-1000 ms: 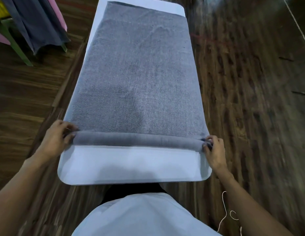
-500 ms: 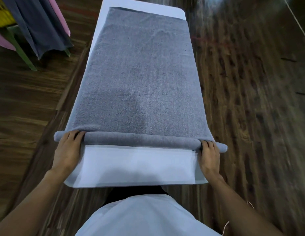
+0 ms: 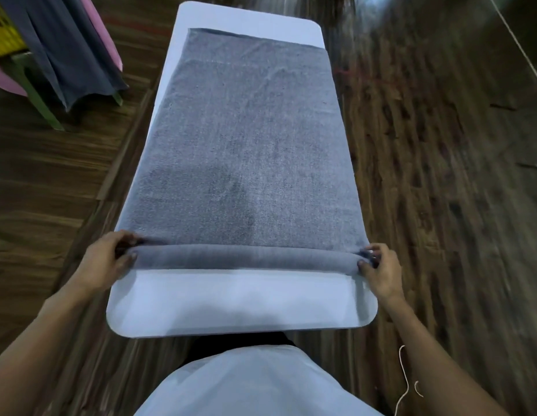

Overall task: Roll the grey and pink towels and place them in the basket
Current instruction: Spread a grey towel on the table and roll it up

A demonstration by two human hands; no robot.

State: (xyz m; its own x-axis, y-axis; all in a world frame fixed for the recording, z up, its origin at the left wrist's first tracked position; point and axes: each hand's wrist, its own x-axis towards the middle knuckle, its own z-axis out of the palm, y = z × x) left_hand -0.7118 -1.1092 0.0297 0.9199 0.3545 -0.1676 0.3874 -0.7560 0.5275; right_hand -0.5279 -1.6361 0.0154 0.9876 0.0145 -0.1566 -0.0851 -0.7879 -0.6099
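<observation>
The left hand [image 3: 106, 259] and right hand [image 3: 379, 271] each pinch an end of the grey towel [image 3: 246, 157], rolled at its near edge on the white table [image 3: 231, 301]; a yellow basket [image 3: 4, 31] sits far left, its contents unclear.

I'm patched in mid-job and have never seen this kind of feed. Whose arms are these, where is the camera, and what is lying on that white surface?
There is no machine here: these are a person's two bare arms. The single camera sits on the person's head and looks forward and down, so its wide lens bends the edges of the picture.

The long white table runs away from the person. A grey towel lies flat along it, with its near end rolled into a tube. The left hand grips the left end of that roll, and the right hand pinches the right end.

At the top left, dark grey cloth and pink cloth hang off a stand, beside something yellow that may be the basket; too little shows to be sure. The floor is dark wood.
</observation>
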